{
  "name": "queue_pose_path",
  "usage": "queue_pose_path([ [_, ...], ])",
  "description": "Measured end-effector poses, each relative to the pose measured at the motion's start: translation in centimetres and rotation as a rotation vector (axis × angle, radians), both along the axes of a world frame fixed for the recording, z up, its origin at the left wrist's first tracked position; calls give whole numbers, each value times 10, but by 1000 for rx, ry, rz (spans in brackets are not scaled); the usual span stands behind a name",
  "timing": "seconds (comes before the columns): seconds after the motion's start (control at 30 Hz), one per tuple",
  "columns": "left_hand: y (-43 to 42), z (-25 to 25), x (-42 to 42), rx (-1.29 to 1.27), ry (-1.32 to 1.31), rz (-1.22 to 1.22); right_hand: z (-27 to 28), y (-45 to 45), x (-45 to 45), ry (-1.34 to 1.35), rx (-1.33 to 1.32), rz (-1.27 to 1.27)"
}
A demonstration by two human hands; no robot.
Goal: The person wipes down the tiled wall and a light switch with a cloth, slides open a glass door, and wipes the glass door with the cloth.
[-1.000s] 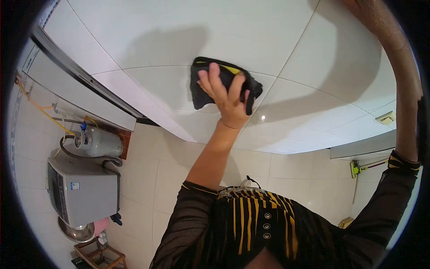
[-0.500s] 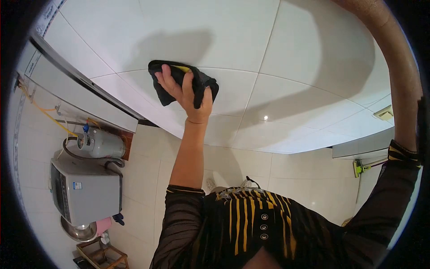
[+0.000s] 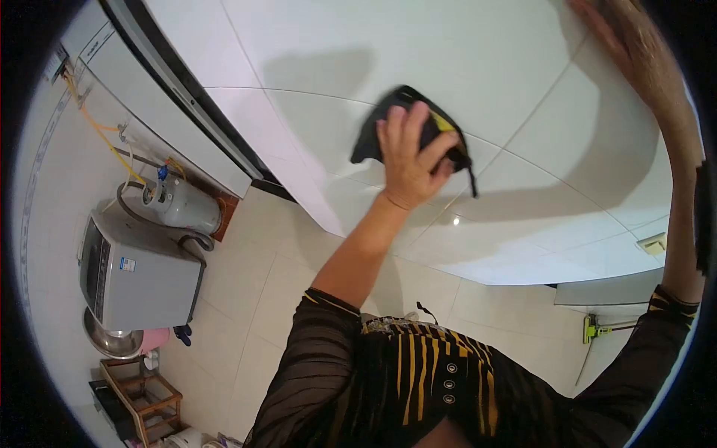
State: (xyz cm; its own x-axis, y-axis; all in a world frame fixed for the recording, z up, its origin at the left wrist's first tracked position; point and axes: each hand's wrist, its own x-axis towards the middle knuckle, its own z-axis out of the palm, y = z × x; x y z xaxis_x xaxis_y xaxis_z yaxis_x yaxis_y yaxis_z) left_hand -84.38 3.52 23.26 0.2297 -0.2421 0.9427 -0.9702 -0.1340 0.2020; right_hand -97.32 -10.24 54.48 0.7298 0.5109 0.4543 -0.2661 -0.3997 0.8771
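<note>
A dark grey-black cloth (image 3: 367, 140) with a yellow patch lies against the white tiled wall (image 3: 321, 45). My left hand (image 3: 409, 153) presses it there, fingers bent over it, and one corner hangs loose below the thumb. Higher up at the right, my right hand (image 3: 626, 41) is against the same wall with its fingers stretched out. It holds nothing that I can see, and the frame's dark edge cuts off part of it.
A dark-edged door frame (image 3: 194, 101) bounds the wall at left. Beyond it stand a grey gas cylinder (image 3: 187, 203), a washing machine (image 3: 149, 280), a metal basin (image 3: 112, 340) and a wooden stool (image 3: 146, 396). A light switch (image 3: 653, 243) and a green-headed cleaning tool (image 3: 591, 328) are at right.
My left hand has moved right across the tiles with the cloth, which has turned and now tilts down to the right. The view has shifted, and more of my right hand shows.
</note>
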Motion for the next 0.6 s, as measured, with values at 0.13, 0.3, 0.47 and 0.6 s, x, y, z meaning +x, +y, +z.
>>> queue_pose_path([
  [0.13,42,4,60,-81,-61,52,-3,-10,-6,13,26,-9],
  [0.3,81,4,116,-91,-109,104,-3,-14,-11,30,59,-30],
  [0.47,125,6,168,-185,-100,111,-1,-16,-12,32,98,-64],
  [0.6,118,1,168,-255,-45,135,0,-20,-15,29,136,-89],
])
